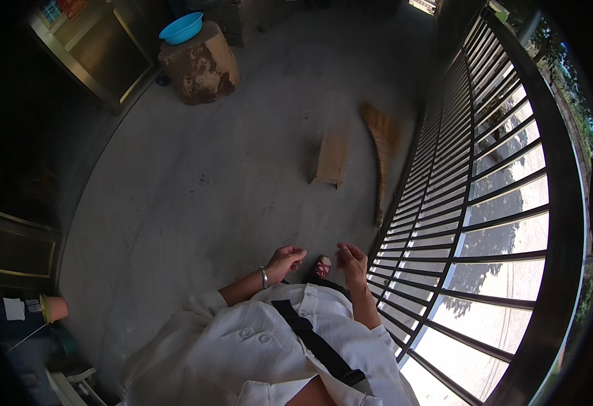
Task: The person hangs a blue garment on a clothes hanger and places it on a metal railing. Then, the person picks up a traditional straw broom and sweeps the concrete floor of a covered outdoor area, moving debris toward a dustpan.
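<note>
In front of my waist, my left hand [287, 260] is loosely closed, fingers curled, with a silver bracelet [264, 277] at its wrist. My right hand [352, 262] is also curled, thumb against the fingers, close to the metal railing [466, 196]. I see nothing in either hand, and the two are apart. My foot in a red-patterned shoe [322, 266] shows between them on the floor. Beyond my hands stands a low wooden bench [332, 159]. A straw broom [382, 142] lies to the right of it, along the foot of the railing.
At the far left, a blue basin [182, 28] sits on a thick stump [202, 64] near a golden-framed door [107, 51]. An orange-pink pot [54, 308] is at the lower left. Grey concrete floor [195, 176] stretches ahead. Sunlit ground lies beyond the railing.
</note>
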Motion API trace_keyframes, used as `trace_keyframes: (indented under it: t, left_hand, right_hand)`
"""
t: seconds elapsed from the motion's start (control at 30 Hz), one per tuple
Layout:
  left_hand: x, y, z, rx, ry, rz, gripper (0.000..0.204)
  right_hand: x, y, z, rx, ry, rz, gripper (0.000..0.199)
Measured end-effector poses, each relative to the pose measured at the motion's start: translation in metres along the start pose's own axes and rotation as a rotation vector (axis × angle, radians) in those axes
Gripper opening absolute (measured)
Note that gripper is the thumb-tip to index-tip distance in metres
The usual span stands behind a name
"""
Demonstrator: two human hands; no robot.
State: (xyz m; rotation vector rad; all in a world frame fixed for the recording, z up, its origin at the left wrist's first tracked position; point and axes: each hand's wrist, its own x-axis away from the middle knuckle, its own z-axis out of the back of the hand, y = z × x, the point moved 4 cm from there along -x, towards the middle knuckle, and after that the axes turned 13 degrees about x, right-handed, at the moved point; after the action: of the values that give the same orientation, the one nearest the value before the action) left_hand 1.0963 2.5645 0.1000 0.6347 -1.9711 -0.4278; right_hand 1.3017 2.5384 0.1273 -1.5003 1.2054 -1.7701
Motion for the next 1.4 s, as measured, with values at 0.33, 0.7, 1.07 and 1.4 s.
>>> trace_keyframes:
  t: [0.33, 0.7, 1.07, 1.4]
  left_hand:
    - [-0.117, 0.033, -0.071, -0.622, -0.201, -0.189, 0.017]
    - [-0.312, 0.138, -0.166, -0.964, -0.527, -0.223, 0.033]
    - [-0.422, 0.143, -0.143, -1.689, -0.321, 0.444, 0.054]
    - [-0.497, 0.123, -0.147, -1.679, 0.102, 0.733, 0.073]
  right_hand:
    - [-0.147, -0.058, 0.025, -0.183, -0.129, -0.191, 0.017]
    - [-0.318, -0.078, 0.097, -0.329, 0.029, -0.364, 0.015]
    - [-0.496, -0.010, 0.168, -0.103, 0.207, -0.490, 0.014]
    - [-0.685, 0.123, 0.265, 1.008, 0.330, -0.258, 0.020]
